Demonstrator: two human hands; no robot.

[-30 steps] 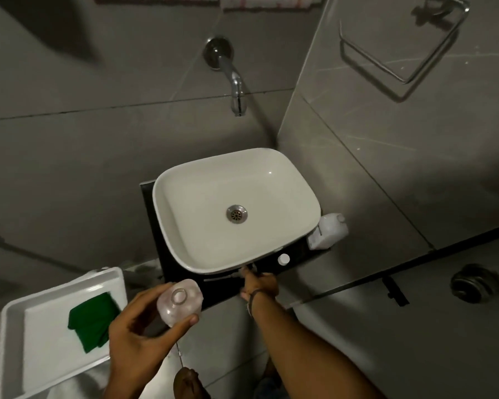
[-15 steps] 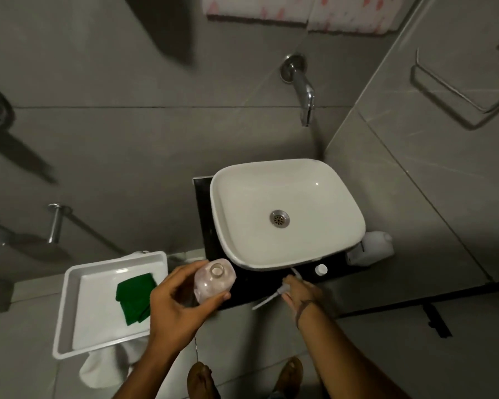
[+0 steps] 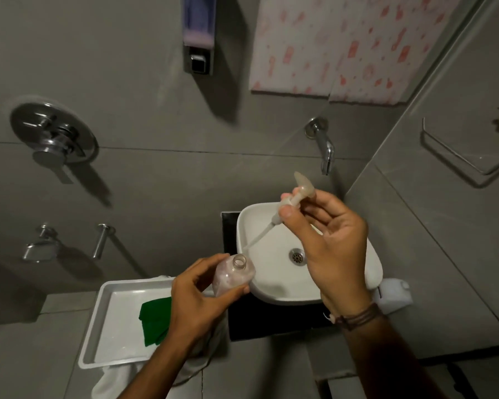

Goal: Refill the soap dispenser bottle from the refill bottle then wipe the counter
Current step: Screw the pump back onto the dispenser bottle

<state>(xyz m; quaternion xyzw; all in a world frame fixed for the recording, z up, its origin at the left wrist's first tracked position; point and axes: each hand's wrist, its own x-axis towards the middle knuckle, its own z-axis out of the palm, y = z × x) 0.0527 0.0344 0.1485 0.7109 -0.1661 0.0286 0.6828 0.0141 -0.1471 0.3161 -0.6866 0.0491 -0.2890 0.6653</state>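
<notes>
Head cam: right hand has lifted the pump off the surface and pinches it over the sink, left hand grips the open bottle just below, refill bottle sits beside the sink, so recapping's probably next.

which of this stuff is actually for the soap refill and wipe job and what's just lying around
For the job: soap bottle in the left hand, pump in the right hand, white refill bottle, green cloth, black counter.
Just lying about: tray, sink, tap, wall dispenser, shower handle.
</notes>
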